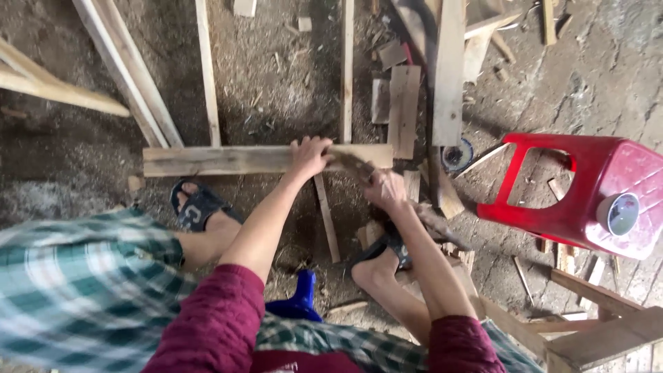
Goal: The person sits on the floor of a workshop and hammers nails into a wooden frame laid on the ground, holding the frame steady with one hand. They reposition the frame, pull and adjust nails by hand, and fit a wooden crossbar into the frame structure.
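Head view: the person sits low over a dirt floor (62,159) covered w/ sawdust and wood chips, knees apart, checked green shorts and dark red sleeves at the bottom of the frame.

The left hand (309,156) lies on top of a wooden board (221,159) that is flat on the floor, running left to right in front of the feet. The fingers are curled down over the far edge of the board, so the hand presses and grips it near the right part of its length.

The right hand (384,188) is clenched around a dark tool (351,163), prob. a handle of some kind, which points up-left toward the left hand and touches the board close to it. The tool is blurred, I cannot tell what kind it is.

Feet: the left foot in a black sandal (197,207) is just below the board, the right foot in a sandal (383,250) is under the right forearm, near small offcuts.

Behind the board several thin slats (207,69) stand away from it, approx. at a right angle, and one more slat (347,69) meets the board near the left hand. A short plank (404,110) and a long plank (449,69) lie further to the right.

At the right side a red plastic stool (587,193) lies on its side, w/ a round tape roll (620,213) on it. Between the knees, a blue plastic object (298,298) is partly hidden
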